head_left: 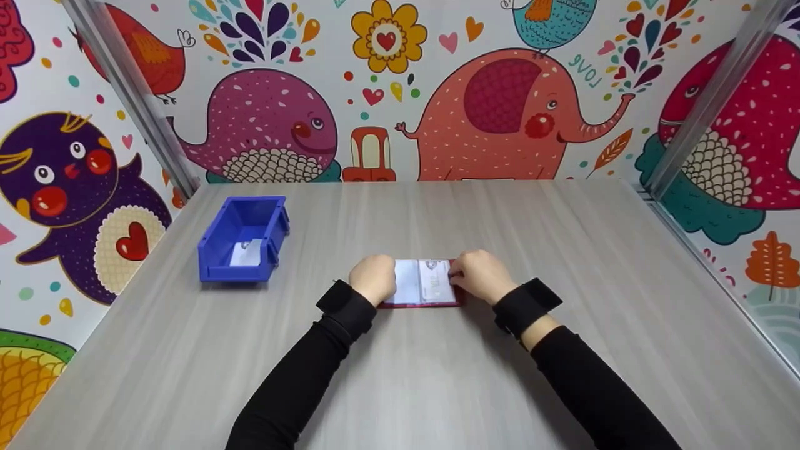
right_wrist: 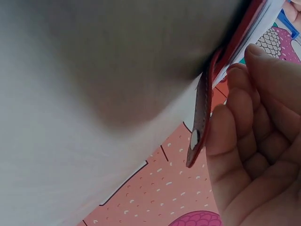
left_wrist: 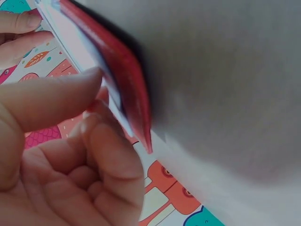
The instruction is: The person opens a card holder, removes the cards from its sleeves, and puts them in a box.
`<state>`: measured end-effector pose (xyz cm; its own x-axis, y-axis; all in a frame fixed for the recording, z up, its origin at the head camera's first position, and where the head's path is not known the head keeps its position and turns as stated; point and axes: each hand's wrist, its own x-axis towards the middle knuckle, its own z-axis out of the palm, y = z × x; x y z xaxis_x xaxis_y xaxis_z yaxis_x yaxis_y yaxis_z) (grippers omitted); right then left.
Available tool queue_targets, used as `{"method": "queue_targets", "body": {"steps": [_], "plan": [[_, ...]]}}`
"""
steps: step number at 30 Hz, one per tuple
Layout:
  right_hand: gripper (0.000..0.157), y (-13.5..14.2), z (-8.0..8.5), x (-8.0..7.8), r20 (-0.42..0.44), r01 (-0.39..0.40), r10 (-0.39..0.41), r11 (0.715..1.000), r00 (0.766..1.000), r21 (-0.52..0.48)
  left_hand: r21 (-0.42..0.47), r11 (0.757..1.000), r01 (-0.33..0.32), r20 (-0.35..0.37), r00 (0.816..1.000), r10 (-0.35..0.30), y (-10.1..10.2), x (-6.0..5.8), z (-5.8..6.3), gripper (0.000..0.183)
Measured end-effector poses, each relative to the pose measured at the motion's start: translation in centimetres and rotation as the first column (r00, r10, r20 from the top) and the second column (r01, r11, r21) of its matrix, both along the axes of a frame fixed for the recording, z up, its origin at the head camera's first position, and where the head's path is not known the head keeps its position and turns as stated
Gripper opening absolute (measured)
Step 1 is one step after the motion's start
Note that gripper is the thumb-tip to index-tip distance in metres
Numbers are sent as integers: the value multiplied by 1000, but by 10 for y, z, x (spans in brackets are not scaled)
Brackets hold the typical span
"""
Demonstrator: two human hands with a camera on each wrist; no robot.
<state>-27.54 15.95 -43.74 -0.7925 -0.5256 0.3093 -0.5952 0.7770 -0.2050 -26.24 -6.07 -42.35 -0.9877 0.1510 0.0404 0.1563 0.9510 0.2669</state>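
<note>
A red card holder (head_left: 459,299) with a snap strap (right_wrist: 202,117) lies open on the table, its clear sleeves facing up. A white printed card (head_left: 436,281) sits in the right-hand sleeve. At the left edge, my left hand (head_left: 374,279) pinches the holder between thumb and curled index finger; the left wrist view shows the red cover (left_wrist: 134,80) bending up there. My right hand (head_left: 482,275) has thumb and index finger at the right edge beside the card, the other fingers curled in. In the right wrist view the strap sticks out beside those fingers.
A blue plastic bin (head_left: 240,273) stands at the back left of the table, with a white printed card (head_left: 246,253) inside. Cartoon-printed panels (head_left: 375,112) rise along the table's back and sides. Both wrists wear black bands (head_left: 528,306).
</note>
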Motion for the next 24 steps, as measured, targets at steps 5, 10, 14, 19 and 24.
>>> {"method": "queue_targets", "body": {"steps": [5,10,14,19,24], "plan": [[6,0,0,0,15,2,-2,1000,1000,2,20,1000,-7,17,1000,7,0,0,1,5],[6,0,1,1,35,8,-8,1000,999,2,22,1000,-10,23,1000,9,0,1,1,5],[6,0,1,0,50,8,-8,1000,999,-1,18,1000,-9,21,1000,8,0,1,1,5],[7,-1,2,-1,84,19,-18,1000,996,-8,25,1000,-8,16,1000,8,0,1,1,4],[7,-1,3,-2,113,34,-32,999,993,-12,30,1000,7,-1,1000,-7,-1,0,0,5]]}}
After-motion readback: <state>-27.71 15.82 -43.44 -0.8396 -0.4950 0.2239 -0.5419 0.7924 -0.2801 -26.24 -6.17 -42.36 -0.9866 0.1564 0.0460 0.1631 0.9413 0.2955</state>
